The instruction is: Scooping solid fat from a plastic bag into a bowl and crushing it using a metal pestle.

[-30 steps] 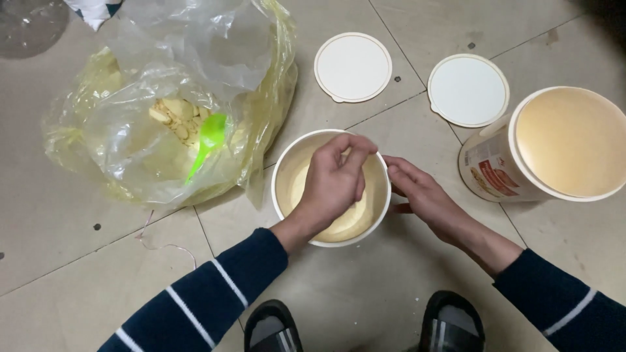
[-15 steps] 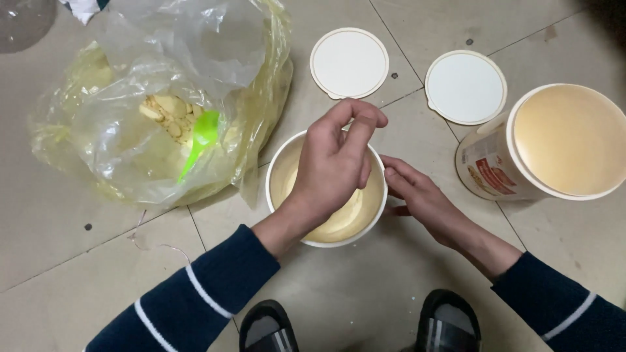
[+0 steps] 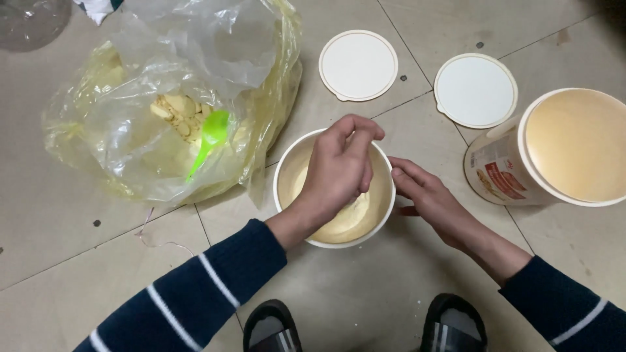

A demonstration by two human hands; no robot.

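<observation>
Soft, even light falls on the tiled floor (image 3: 404, 287), dim and slightly warm, with no hard shadows. Glare streaks the crinkled plastic bag (image 3: 130, 130), and the two white lids (image 3: 358, 64) come up brightest. The top right corner sinks into dark. The left hand (image 3: 339, 173) looks slightly soft, while the striped sleeves blur toward the bottom edge. Fine grain throughout.

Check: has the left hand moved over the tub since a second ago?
Yes. The left hand has shifted toward the far rim of the open tub, fingers now reaching past it.
</observation>
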